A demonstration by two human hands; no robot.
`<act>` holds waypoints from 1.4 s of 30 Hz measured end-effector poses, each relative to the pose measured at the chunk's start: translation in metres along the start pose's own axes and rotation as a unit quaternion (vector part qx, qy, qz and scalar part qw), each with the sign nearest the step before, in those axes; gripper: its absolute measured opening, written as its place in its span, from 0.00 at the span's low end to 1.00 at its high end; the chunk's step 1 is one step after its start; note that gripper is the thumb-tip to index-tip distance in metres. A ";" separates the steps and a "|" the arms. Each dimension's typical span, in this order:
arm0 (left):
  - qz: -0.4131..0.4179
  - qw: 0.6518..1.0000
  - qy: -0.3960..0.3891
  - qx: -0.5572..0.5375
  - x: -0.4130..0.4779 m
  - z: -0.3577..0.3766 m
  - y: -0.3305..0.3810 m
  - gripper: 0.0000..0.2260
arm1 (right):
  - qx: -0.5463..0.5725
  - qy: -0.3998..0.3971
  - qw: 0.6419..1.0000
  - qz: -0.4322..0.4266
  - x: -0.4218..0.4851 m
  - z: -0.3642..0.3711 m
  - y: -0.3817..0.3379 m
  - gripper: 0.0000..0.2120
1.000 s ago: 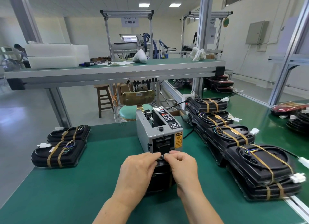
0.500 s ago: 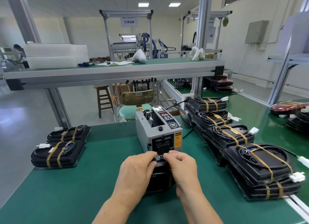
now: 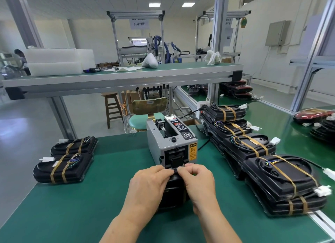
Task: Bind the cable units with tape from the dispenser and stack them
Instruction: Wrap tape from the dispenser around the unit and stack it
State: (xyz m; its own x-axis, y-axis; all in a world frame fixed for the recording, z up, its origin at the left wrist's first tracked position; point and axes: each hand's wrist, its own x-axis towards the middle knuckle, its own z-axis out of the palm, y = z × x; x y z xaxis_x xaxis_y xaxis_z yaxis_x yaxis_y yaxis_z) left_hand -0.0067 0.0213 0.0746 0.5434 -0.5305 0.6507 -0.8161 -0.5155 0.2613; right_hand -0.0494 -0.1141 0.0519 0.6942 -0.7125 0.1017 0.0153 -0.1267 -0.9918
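Bench (image 3: 90,215): green mat, bearing every item below except stool and chair

Left pair (image 3: 63,168): two black cable units near the left edge, one behind the other. Each is bound with two tan tape bands and has a white plug at its left end. Well apart from the hands

Stool (image 3: 112,106): wooden, on the floor beyond the bench

Chair (image 3: 145,116): round green seat, worn backrest, just behind the bench's far edge

Left hand (image 3: 148,184): back upward, fingers curled. Thumb and forefinger tips pinch a small dark part at the unit's top edge; whether that part is tape or cable cannot be told

Unit (image 3: 174,193): black, on the mat at centre, between the two hands and largely hidden by them. Its top sits just below the dispenser's outlet

Dispenser (image 3: 172,143): grey box just behind the unit, black outlet facing the person. Yellow caution label on the front, control panel on top, black cord leading off to the right

Right hand (image 3: 197,183): back upward, fingers curled. Thumb and forefinger pinch the same spot, tips meeting those of the left hand

Right row (image 3: 282,179): taped black units overlapping in a line from near right to far centre, with tan bands and white plugs

Red units (image 3: 311,115): far right, on a second green surface
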 end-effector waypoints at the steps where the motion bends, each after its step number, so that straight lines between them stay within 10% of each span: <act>1: 0.001 1.000 -0.002 0.005 0.000 0.000 0.000 0.08 | -0.018 0.009 1.000 -0.017 0.001 -0.001 0.001 0.12; 26: -0.013 0.998 -0.036 0.051 -0.002 -0.004 0.004 0.07 | -0.182 -0.057 0.937 -0.292 -0.009 -0.021 0.035 0.15; 35: -0.047 0.977 -0.177 0.106 0.005 -0.003 -0.003 0.23 | 0.015 -0.071 0.997 -0.038 -0.009 -0.012 0.025 0.14; 42: -0.036 0.941 -0.273 0.195 0.028 0.015 0.005 0.39 | 0.194 -0.049 0.969 0.145 0.015 -0.013 0.008 0.09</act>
State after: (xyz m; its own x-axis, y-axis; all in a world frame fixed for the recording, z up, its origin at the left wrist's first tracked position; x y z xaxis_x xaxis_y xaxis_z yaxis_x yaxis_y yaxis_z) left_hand 0.0069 -0.0061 0.0838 0.7012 -0.6969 0.1507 -0.6972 -0.7144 -0.0599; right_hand -0.0483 -0.1350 0.0466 0.7744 -0.6081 -0.1747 0.0652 0.3513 -0.9340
